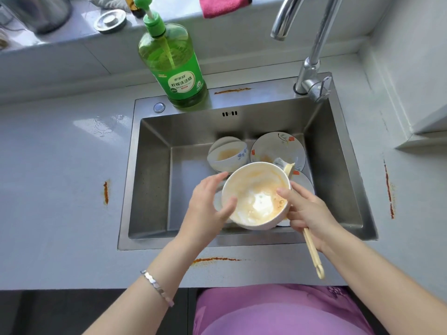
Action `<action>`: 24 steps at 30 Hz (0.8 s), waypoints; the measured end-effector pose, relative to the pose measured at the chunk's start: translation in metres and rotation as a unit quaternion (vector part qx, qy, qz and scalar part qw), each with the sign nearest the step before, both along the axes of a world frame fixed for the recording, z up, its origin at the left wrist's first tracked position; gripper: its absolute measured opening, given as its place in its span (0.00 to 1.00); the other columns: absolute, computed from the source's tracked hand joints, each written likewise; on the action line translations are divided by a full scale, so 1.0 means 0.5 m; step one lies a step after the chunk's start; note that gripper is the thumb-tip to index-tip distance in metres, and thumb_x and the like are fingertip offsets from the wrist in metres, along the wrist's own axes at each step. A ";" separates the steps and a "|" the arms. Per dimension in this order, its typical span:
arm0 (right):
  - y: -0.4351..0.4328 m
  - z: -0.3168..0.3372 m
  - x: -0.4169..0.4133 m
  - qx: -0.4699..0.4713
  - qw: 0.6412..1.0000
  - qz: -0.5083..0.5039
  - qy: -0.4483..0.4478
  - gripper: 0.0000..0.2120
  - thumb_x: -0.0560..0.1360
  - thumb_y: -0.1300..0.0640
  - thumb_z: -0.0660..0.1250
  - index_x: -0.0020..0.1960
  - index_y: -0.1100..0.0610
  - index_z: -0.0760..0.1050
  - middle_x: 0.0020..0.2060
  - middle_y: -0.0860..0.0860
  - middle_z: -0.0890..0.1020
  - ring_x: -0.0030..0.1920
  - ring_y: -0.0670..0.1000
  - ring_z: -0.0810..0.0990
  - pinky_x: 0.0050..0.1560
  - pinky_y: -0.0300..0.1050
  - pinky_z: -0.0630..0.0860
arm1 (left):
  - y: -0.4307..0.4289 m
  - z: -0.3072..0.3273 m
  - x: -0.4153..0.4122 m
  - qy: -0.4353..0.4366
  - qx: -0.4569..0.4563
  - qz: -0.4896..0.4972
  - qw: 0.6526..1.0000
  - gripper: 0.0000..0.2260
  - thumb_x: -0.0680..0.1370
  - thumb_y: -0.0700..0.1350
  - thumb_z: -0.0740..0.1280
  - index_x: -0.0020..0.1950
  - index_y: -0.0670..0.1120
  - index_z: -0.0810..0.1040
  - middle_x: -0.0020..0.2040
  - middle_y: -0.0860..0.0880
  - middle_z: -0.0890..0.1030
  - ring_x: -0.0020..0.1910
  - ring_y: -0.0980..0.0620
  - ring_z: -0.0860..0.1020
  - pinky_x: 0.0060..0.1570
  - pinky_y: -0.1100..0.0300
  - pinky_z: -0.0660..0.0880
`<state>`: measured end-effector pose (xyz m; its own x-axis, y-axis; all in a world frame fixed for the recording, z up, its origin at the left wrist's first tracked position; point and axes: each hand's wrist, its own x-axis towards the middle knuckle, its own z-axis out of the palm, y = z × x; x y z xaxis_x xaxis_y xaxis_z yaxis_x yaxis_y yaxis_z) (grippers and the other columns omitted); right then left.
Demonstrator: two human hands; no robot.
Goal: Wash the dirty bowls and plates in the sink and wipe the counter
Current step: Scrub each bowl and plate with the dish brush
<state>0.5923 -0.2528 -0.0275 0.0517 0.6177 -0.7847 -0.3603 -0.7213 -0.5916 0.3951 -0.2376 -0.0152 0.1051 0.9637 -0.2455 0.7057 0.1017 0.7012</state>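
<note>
Purple clothing (278,310) fills the bottom edge, cut off. Beyond it, the stained tabletop (60,213) holds the sink (154,189). A soapy bowl (256,197) hangs over the basin, its mouth tilted toward the camera, hiding most of the plates (303,183) beneath. Gripping its left rim is the left hand (205,206). The right hand (307,211) touches the right rim and clasps a brush (312,250), handle end nearest, head farthest, middle hidden.

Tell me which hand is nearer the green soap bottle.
Left. The left hand grips the left rim of the bowl, in front of the soap bottle; the right hand, holding a brush, sits farther right, across the bowl.
</note>
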 end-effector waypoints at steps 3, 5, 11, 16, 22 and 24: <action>0.005 -0.003 -0.014 -0.001 0.999 -0.008 -0.049 0.27 0.70 0.56 0.72 0.66 0.48 0.70 0.36 0.51 0.77 0.20 0.43 0.61 0.18 0.34 0.59 | -0.024 0.001 0.039 -0.003 0.023 -0.140 0.990 0.19 0.73 0.47 0.71 0.63 0.49 0.75 0.58 0.56 0.76 0.57 0.63 0.68 0.55 0.77 0.62; 0.007 0.001 -0.027 0.003 0.998 -0.014 -0.066 0.25 0.70 0.56 0.72 0.64 0.48 0.71 0.34 0.50 0.76 0.18 0.42 0.63 0.19 0.35 0.60 | -0.041 -0.003 0.065 0.041 0.016 -0.178 0.983 0.12 0.74 0.44 0.68 0.57 0.47 0.78 0.52 0.52 0.80 0.52 0.54 0.74 0.50 0.62 0.71; 0.015 0.039 -0.033 0.073 0.992 0.012 -0.104 0.24 0.72 0.48 0.70 0.66 0.47 0.69 0.43 0.59 0.83 0.19 0.41 0.61 0.20 0.34 0.59 | -0.030 0.005 0.074 0.036 0.033 -0.048 0.998 0.12 0.72 0.37 0.67 0.34 0.47 0.66 0.30 0.50 0.70 0.33 0.46 0.66 0.32 0.57 0.65; -0.003 0.064 0.029 0.210 0.919 0.191 -0.273 0.16 0.80 0.57 0.58 0.65 0.42 0.71 0.33 0.42 0.78 0.28 0.36 0.73 0.33 0.28 0.68 | 0.014 0.043 0.026 -0.170 -0.104 0.099 0.975 0.12 0.71 0.34 0.71 0.42 0.51 0.76 0.38 0.52 0.81 0.37 0.55 0.79 0.39 0.63 0.76; -0.027 0.085 0.023 0.302 0.793 0.408 -0.336 0.23 0.78 0.58 0.61 0.55 0.27 0.68 0.52 0.44 0.83 0.51 0.49 0.81 0.53 0.51 0.77 | 0.012 0.058 0.004 -0.183 -0.123 0.084 0.972 0.12 0.69 0.35 0.73 0.45 0.51 0.78 0.39 0.54 0.82 0.39 0.58 0.80 0.40 0.64 0.77; 0.006 0.074 0.037 0.256 0.819 0.375 -0.350 0.22 0.78 0.57 0.61 0.53 0.26 0.69 0.50 0.47 0.84 0.50 0.54 0.81 0.53 0.55 0.77 | 0.013 0.057 -0.006 -0.205 -0.148 0.080 0.964 0.14 0.70 0.32 0.72 0.46 0.50 0.78 0.41 0.51 0.83 0.41 0.53 0.80 0.42 0.60 0.78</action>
<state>0.6107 -0.2499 0.0095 -0.1661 0.9206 -0.3533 0.6278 -0.1775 -0.7579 0.3919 -0.2312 0.0134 0.1073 0.8693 -0.4824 0.3345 0.4254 0.8409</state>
